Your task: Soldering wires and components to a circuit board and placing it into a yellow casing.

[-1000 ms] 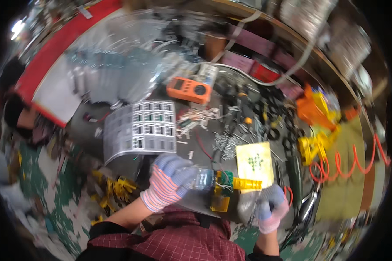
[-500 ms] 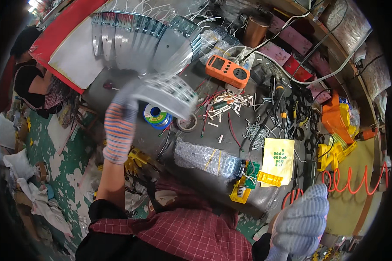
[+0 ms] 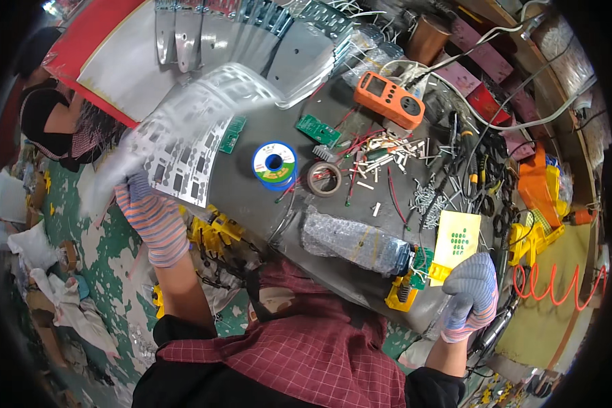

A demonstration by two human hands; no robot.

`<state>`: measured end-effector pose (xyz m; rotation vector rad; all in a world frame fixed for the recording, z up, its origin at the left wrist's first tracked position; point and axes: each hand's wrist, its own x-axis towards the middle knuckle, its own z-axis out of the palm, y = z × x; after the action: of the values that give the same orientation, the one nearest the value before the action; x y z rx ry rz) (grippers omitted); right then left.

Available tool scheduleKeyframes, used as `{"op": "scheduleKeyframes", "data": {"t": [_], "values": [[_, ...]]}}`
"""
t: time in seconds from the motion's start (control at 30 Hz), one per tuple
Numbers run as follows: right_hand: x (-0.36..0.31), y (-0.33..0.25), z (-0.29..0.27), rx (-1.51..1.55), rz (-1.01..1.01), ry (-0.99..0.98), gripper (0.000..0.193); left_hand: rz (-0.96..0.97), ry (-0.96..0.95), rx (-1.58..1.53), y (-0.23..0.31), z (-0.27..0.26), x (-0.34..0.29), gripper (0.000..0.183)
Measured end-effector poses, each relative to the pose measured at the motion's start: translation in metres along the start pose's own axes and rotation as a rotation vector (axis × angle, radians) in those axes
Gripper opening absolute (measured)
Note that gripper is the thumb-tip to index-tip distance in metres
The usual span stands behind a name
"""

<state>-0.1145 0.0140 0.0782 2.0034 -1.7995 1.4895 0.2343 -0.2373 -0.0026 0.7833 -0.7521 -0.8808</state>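
At the left edge of the bench my gloved left hand grips a curved grey-white panel with rows of dark cut-outs, partly smeared by motion. Green circuit boards lie on the bench beyond it. My right hand, in a striped glove, is curled closed at the near right, its fingers over the end of a yellow plastic piece; what it holds, if anything, is hidden. Close by are a bubble-wrapped block, a green board with wires, and a yellow sheet with green marks.
A solder spool and a tape roll stand mid-bench. Behind them are an orange meter, loose screws and fanned metal plates. A coiled red hose lies at right. Another person sits at far left.
My left hand has swung the panel left and nearer, uncovering the circuit boards and spool. My right hand has moved up to the yellow piece. The view has shifted somewhat.
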Motion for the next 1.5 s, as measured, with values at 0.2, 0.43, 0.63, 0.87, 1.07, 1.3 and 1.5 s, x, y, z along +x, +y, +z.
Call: {"op": "scheduleKeyframes", "data": {"t": [0.2, 0.43, 0.63, 0.87, 1.07, 1.3, 1.5], "values": [[-0.007, 0.007, 0.000, -0.021, 0.075, 0.003, 0.033, 0.238, 0.343, 0.408, 0.041, 0.009, 0.000, 0.036], [-0.022, 0.018, -0.007, -0.028, 0.114, 0.050, 0.028, 1.029, -0.527, 0.913, 0.035, 0.033, -0.033, 0.024], [-0.031, 0.018, -0.014, -0.022, 0.119, 0.041, 0.024, 0.989, -0.920, 1.218, -0.010, 0.044, -0.052, 0.034], [-0.056, 0.025, -0.030, -0.041, 0.244, 0.087, 0.019, 0.766, -1.055, 1.467, -0.014, 0.065, -0.069, 0.052], [-0.070, 0.032, -0.046, -0.115, 0.218, 0.043, 0.013, 0.548, -1.182, 1.509, -0.012, 0.060, -0.067, 0.067], [-0.114, 0.033, -0.062, -0.098, 0.450, 0.079, 0.010, 0.748, -1.341, 1.213, 0.008, 0.106, -0.099, 0.097], [-0.121, 0.032, -0.036, -0.273, 0.410, -0.054, 0.020, 0.394, -1.455, 0.549, 0.005, 0.116, -0.188, 0.025]]}}
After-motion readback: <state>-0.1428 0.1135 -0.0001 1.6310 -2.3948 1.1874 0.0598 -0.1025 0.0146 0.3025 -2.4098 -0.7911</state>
